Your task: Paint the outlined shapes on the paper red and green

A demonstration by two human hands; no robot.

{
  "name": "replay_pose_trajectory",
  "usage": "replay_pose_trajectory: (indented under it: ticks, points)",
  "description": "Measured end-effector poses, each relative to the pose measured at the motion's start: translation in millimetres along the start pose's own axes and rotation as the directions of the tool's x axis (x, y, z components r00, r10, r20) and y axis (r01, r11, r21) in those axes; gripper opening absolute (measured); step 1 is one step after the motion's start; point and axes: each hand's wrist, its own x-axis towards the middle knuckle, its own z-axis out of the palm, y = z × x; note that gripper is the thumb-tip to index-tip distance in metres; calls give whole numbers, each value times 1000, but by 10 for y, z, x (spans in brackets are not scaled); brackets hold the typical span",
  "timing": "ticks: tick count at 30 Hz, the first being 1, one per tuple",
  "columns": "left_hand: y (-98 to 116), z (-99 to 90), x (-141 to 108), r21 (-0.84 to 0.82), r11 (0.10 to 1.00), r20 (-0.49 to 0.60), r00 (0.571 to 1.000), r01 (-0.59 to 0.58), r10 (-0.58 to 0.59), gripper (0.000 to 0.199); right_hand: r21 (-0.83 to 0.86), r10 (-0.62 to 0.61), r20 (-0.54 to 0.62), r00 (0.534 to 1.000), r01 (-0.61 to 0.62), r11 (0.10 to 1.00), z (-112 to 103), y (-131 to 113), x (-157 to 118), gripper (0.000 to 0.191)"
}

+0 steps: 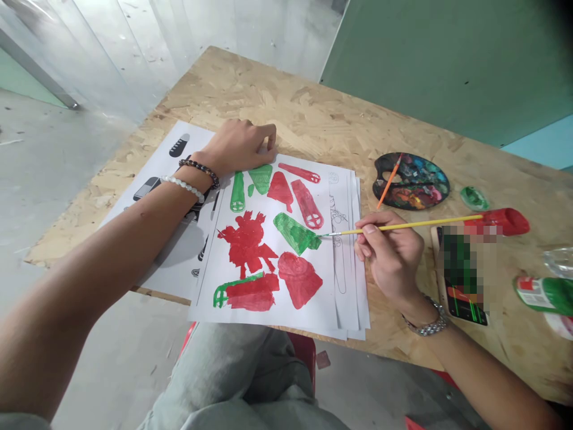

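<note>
A yellow-handled brush (421, 223) is pinched in my right hand (391, 254), its tip touching the right end of a green painted shape (295, 233). That shape lies among other red and green painted shapes on the white top sheet (264, 239). My left hand (242, 143) rests at the sheet's upper left edge, fingers curled, the thumb side down near the paper; whether it pinches anything is hidden. More sheets with line drawings (349, 263) show under the right side of the painted sheet. Bracelets circle my left wrist and a metal watch my right.
On the wooden table (304, 113), right of the papers, are a dark paint palette (410, 181) with an orange brush (389, 180), a green paint lid (474, 197), a red container (504, 222), a phone (463, 275) and a green bottle (544, 294). Printed sheets (174, 272) lie under my left forearm.
</note>
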Motion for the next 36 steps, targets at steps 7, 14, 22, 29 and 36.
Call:
replay_pose_trajectory:
  ticks: [7,14,22,29,36]
  points:
    - [22,-13,-9,-6,999,33,999,35,-35,62,6,9,19,1000,-9,1000,-16,6,1,18]
    - [12,-23,-15,-18,1000,13,1000,2,-2,62,-6,-9,-6,1000,9,1000,-8,18,0,17]
    - [9,20,11,10,999,11,999,35,-35,57,4,0,-29,1000,0,1000,-9,14,-5,15]
    - [-49,60,28,-34,999,-11,1000,5,-5,43,4,13,-9,1000,-13,1000,-2,6,0,19]
    - [-80,88,35,-83,996,-12,1000,19,-21,42,57,9,-63,998,-5,998,1,-13,-9,15]
